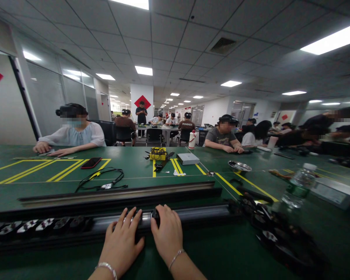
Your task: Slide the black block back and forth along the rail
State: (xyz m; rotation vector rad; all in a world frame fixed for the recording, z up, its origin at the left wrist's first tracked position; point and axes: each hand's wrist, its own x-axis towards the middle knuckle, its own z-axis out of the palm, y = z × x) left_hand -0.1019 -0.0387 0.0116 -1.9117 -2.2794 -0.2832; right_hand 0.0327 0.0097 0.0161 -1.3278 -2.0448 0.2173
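Note:
A long black track rail (pixel 204 213) with a shiny channel lies across the green table before me. Several black modules with white-and-dark faces (pixel 45 224) sit in a row at its left end. My left hand (pixel 121 239) rests over the middle of the rail, fingers apart, with the thumb on the near side. Just to its right, my right hand (pixel 168 231) is closed on a small black part (pixel 154 214) at the rail. Its fingers hide most of that part. Both wrists wear bracelets.
Another black rail (pixel 119 196) lies behind. A pile of black modules (pixel 280 233) and a water bottle (pixel 300 184) are at right. Farther back are a black cable (pixel 116 184), phone (pixel 91 163), grey box (pixel 188 158) and metal bowl (pixel 239 166). People sit across the table.

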